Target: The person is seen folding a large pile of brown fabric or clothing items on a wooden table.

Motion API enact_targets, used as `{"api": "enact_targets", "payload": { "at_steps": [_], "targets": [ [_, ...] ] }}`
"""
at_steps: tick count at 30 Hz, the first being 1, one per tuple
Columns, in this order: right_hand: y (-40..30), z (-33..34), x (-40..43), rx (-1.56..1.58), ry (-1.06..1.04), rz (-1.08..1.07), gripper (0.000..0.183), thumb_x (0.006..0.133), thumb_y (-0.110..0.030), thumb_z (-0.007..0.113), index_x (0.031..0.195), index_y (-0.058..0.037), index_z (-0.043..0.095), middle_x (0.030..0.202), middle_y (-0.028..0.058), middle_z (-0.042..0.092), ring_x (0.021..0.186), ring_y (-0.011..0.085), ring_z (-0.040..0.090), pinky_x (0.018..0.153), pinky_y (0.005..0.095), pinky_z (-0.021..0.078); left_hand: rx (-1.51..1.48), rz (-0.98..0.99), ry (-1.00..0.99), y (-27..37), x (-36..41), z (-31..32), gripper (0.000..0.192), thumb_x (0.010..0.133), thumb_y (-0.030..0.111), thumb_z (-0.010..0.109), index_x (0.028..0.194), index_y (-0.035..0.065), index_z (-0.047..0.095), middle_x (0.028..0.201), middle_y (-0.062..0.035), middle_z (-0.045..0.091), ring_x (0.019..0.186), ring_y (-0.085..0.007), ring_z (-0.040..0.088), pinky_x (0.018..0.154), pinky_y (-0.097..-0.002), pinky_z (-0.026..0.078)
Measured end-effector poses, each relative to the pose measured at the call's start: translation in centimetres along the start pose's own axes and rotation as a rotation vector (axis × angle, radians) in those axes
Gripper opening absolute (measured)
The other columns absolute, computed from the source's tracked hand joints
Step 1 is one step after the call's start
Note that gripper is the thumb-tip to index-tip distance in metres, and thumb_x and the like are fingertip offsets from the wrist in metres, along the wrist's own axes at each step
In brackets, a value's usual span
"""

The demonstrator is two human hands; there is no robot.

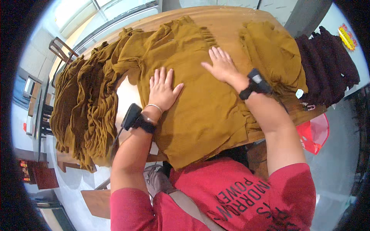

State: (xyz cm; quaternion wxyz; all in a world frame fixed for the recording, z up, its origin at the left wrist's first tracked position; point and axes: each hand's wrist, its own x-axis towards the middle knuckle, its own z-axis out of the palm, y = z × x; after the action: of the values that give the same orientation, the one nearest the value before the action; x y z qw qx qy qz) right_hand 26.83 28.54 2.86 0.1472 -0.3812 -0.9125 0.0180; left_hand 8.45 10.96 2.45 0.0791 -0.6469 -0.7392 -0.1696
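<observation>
A mustard-brown knit garment (196, 106) lies spread across the wooden table, its lower edge hanging over the side nearest me. My left hand (163, 91) rests flat on its middle with the fingers apart. Farther up and to the right, my right hand (222, 65) is laid on the cloth near its right edge, palm down and fingers spread. Neither hand grips anything. A ribbed edge (208, 36) shows just beyond my right fingertips. Gathered sleeves or folds run from the garment's left side toward a heap of like-coloured garments (92, 106).
On the right, a folded mustard garment (271, 55) bears a small white tag (299, 93). Beside it is a stack of dark knitwear (326, 66). The wooden table (228, 20) has a curved far edge. A red plastic bag (313, 134) is below its right side.
</observation>
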Motion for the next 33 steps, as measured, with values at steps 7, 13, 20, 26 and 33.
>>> {"api": "enact_targets", "payload": {
  "at_steps": [7,13,20,26,33],
  "targets": [
    [2.2,0.1,-1.6,-0.009,0.004,-0.011,0.082,0.090,-0.059,0.040,0.139,0.0058,0.029,0.146,0.0220,0.028,0.138,0.0324,0.022,0.113,0.0430,0.0168,0.077,-0.033,-0.151,-2.2,-2.5,-1.1,0.068,0.091,0.046,0.048,0.142,0.0057,0.030,0.148,-0.0210,0.024,0.138,-0.0391,0.017,0.112,-0.0477,0.014],
    [1.1,-2.0,-6.9,-0.050,-0.080,-0.056,0.081,0.091,-0.054,0.043,0.140,0.0080,0.024,0.146,0.0253,0.024,0.138,0.0366,0.020,0.113,0.0438,0.0149,0.039,0.045,-0.199,-1.2,-6.0,-3.3,0.070,0.089,0.044,0.052,0.141,0.0027,0.030,0.148,-0.0228,0.022,0.138,-0.0410,0.016,0.111,-0.0499,0.016],
    [0.6,-3.9,-4.7,0.191,0.069,-0.047,0.076,0.090,-0.053,0.047,0.135,0.0067,0.033,0.145,0.0257,0.027,0.135,0.0373,0.024,0.112,0.0455,0.0174,-0.127,0.151,-0.388,0.8,-2.0,-7.3,0.057,0.085,0.037,0.061,0.124,-0.0025,0.049,0.126,-0.0231,0.050,0.120,-0.0391,0.043,0.102,-0.0449,0.034],
    [0.4,1.9,6.6,0.295,0.046,0.074,0.077,0.090,-0.058,0.038,0.136,0.0038,0.036,0.144,0.0207,0.032,0.135,0.0316,0.027,0.112,0.0447,0.0175,-0.049,0.145,0.144,2.1,8.7,1.9,0.057,0.089,0.042,0.053,0.129,0.0019,0.045,0.135,-0.0207,0.043,0.129,-0.0362,0.035,0.107,-0.0455,0.028],
    [2.2,3.2,7.4,-0.037,0.030,0.026,0.080,0.090,-0.061,0.035,0.141,0.0015,0.030,0.148,0.0172,0.027,0.139,0.0288,0.021,0.114,0.0416,0.0137,-0.030,-0.014,-0.059,-0.5,7.5,4.3,0.066,0.091,0.051,0.045,0.140,0.0066,0.035,0.147,-0.0191,0.028,0.137,-0.0365,0.022,0.112,-0.0472,0.019]
  ]
}}
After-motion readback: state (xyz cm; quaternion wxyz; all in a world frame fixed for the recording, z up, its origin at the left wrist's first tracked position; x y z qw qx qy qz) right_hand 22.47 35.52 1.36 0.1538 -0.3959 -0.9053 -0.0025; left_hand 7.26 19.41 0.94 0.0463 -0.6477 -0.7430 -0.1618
